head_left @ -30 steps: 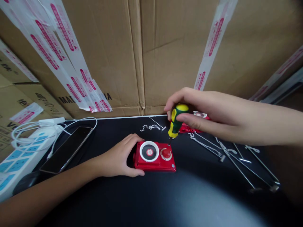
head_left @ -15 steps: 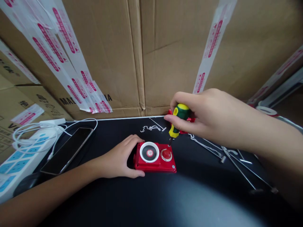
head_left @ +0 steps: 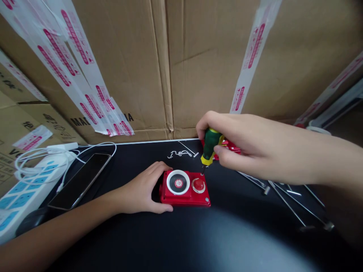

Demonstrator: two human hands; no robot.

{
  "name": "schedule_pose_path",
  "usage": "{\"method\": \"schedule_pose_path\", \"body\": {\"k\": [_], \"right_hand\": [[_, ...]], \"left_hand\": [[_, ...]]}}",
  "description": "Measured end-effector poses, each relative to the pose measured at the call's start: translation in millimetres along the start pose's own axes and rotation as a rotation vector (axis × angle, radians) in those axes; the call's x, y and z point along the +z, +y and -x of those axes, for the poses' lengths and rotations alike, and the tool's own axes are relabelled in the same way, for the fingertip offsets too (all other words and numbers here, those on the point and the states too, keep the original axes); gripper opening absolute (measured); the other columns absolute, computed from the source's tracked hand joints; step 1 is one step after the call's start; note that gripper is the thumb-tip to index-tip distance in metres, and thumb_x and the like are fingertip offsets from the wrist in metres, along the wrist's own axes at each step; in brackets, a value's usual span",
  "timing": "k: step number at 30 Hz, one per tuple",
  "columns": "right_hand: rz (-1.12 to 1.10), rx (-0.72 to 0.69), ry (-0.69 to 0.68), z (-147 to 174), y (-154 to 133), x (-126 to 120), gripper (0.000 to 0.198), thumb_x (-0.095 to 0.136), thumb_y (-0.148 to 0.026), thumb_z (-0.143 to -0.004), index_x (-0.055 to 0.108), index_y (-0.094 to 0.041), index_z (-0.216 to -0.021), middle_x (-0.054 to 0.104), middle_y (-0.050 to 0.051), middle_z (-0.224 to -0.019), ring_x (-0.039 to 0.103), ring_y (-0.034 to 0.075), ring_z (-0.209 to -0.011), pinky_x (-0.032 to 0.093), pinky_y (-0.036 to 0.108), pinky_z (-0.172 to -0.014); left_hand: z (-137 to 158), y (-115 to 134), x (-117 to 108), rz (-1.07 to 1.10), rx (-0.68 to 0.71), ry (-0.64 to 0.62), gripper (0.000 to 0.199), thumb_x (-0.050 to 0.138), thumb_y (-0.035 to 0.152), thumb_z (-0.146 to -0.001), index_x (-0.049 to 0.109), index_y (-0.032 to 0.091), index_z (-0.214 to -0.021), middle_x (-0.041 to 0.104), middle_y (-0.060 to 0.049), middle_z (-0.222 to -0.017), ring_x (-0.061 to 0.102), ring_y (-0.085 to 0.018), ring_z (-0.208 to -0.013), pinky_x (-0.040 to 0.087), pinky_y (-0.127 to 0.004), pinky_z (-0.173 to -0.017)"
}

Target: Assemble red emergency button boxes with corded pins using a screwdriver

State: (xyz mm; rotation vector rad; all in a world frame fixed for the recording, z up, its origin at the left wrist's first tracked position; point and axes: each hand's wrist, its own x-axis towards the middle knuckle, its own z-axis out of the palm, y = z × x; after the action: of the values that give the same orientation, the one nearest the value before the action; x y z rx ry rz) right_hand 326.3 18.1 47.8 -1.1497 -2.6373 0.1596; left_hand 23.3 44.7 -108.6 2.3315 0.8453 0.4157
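Note:
A red box-shaped device (head_left: 185,201) lies on the black table, with a white-ringed round dial and a round red button on its top face. My left hand (head_left: 144,189) grips its left end between thumb and fingers. My right hand (head_left: 235,139) is closed round a stubby screwdriver (head_left: 210,145) with a green and yellow handle. The screwdriver's tip meets the screw at the device's far right corner, and it stands nearly upright, leaning slightly. Partly hidden behind my right hand are more red parts (head_left: 234,148).
Metal rods with small hammer-like heads (head_left: 295,209) lie at the right. Another rod and a white cord (head_left: 180,153) sit behind the device. At the left are a phone (head_left: 82,181), a white power strip (head_left: 39,185) and cables. Large cardboard boxes (head_left: 127,56) stand along the back edge.
My right hand has turned about the screwdriver, the thumb moving from the handle's left side to its right. The screwdriver's tip stays at the same corner. My left hand holds still.

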Motion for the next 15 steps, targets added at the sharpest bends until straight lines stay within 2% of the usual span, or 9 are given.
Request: {"method": "schedule_pose_path", "body": {"k": [3, 5, 7, 11, 13, 15], "right_hand": [[0.195, 0.069, 0.086, -3, 4, 4, 0.037, 0.056, -0.060, -0.101, 0.062, -0.024, -0.097, 0.061, 0.001, -0.065, 0.048, 0.019, -0.053, 0.028, 0.034, -0.054], [0.230, 0.106, 0.104, -4, 10, 6, 0.043, 0.056, -0.065, -0.101, 0.064, -0.024, -0.095, 0.058, 0.000, -0.058, 0.045, 0.018, -0.049, 0.027, 0.034, -0.055], [0.129, 0.096, 0.065, -3, 16, 6, 0.037, 0.059, -0.061, -0.103, 0.066, -0.025, -0.102, 0.063, -0.001, -0.063, 0.050, 0.017, -0.051, 0.031, 0.033, -0.055], [-0.119, 0.043, -0.025, 3, 19, -1, 0.030, 0.063, -0.053, -0.103, 0.061, -0.027, -0.119, 0.076, 0.000, -0.087, 0.063, 0.018, -0.064, 0.041, 0.031, -0.056], [-0.180, 0.034, -0.063, 5, 16, -5, 0.028, 0.062, -0.047, -0.104, 0.060, -0.027, -0.122, 0.076, 0.001, -0.095, 0.066, 0.018, -0.069, 0.045, 0.031, -0.057], [-0.203, 0.023, -0.087, 5, 13, -7, 0.024, 0.063, -0.041, -0.101, 0.061, -0.026, -0.119, 0.074, 0.001, -0.095, 0.064, 0.018, -0.068, 0.046, 0.031, -0.057]], "left_hand": [[1, 0, 0, 0.000, -0.002, 0.002, 0.082, 0.097, 0.049, -0.077, 0.051, 0.028, -0.141, 0.058, -0.011, -0.140, 0.060, -0.035, -0.132, 0.050, -0.054, -0.115], [2, 0, 1, 0.000, -0.003, 0.002, 0.082, 0.097, 0.048, -0.077, 0.050, 0.028, -0.141, 0.058, -0.010, -0.141, 0.060, -0.034, -0.132, 0.050, -0.054, -0.115], [2, 0, 0, 0.000, -0.005, -0.003, 0.082, 0.097, 0.048, -0.077, 0.050, 0.028, -0.141, 0.058, -0.010, -0.141, 0.060, -0.034, -0.132, 0.050, -0.054, -0.115], [1, 0, 1, 0.003, -0.003, -0.005, 0.082, 0.098, 0.048, -0.077, 0.050, 0.029, -0.141, 0.058, -0.010, -0.141, 0.060, -0.034, -0.131, 0.051, -0.055, -0.114], [1, -1, 1, 0.001, 0.000, -0.003, 0.082, 0.097, 0.049, -0.077, 0.049, 0.029, -0.141, 0.058, -0.010, -0.141, 0.061, -0.034, -0.131, 0.051, -0.055, -0.114], [1, -1, 1, -0.005, 0.007, -0.002, 0.082, 0.097, 0.049, -0.077, 0.049, 0.029, -0.141, 0.058, -0.011, -0.141, 0.060, -0.035, -0.131, 0.051, -0.056, -0.114]]}}
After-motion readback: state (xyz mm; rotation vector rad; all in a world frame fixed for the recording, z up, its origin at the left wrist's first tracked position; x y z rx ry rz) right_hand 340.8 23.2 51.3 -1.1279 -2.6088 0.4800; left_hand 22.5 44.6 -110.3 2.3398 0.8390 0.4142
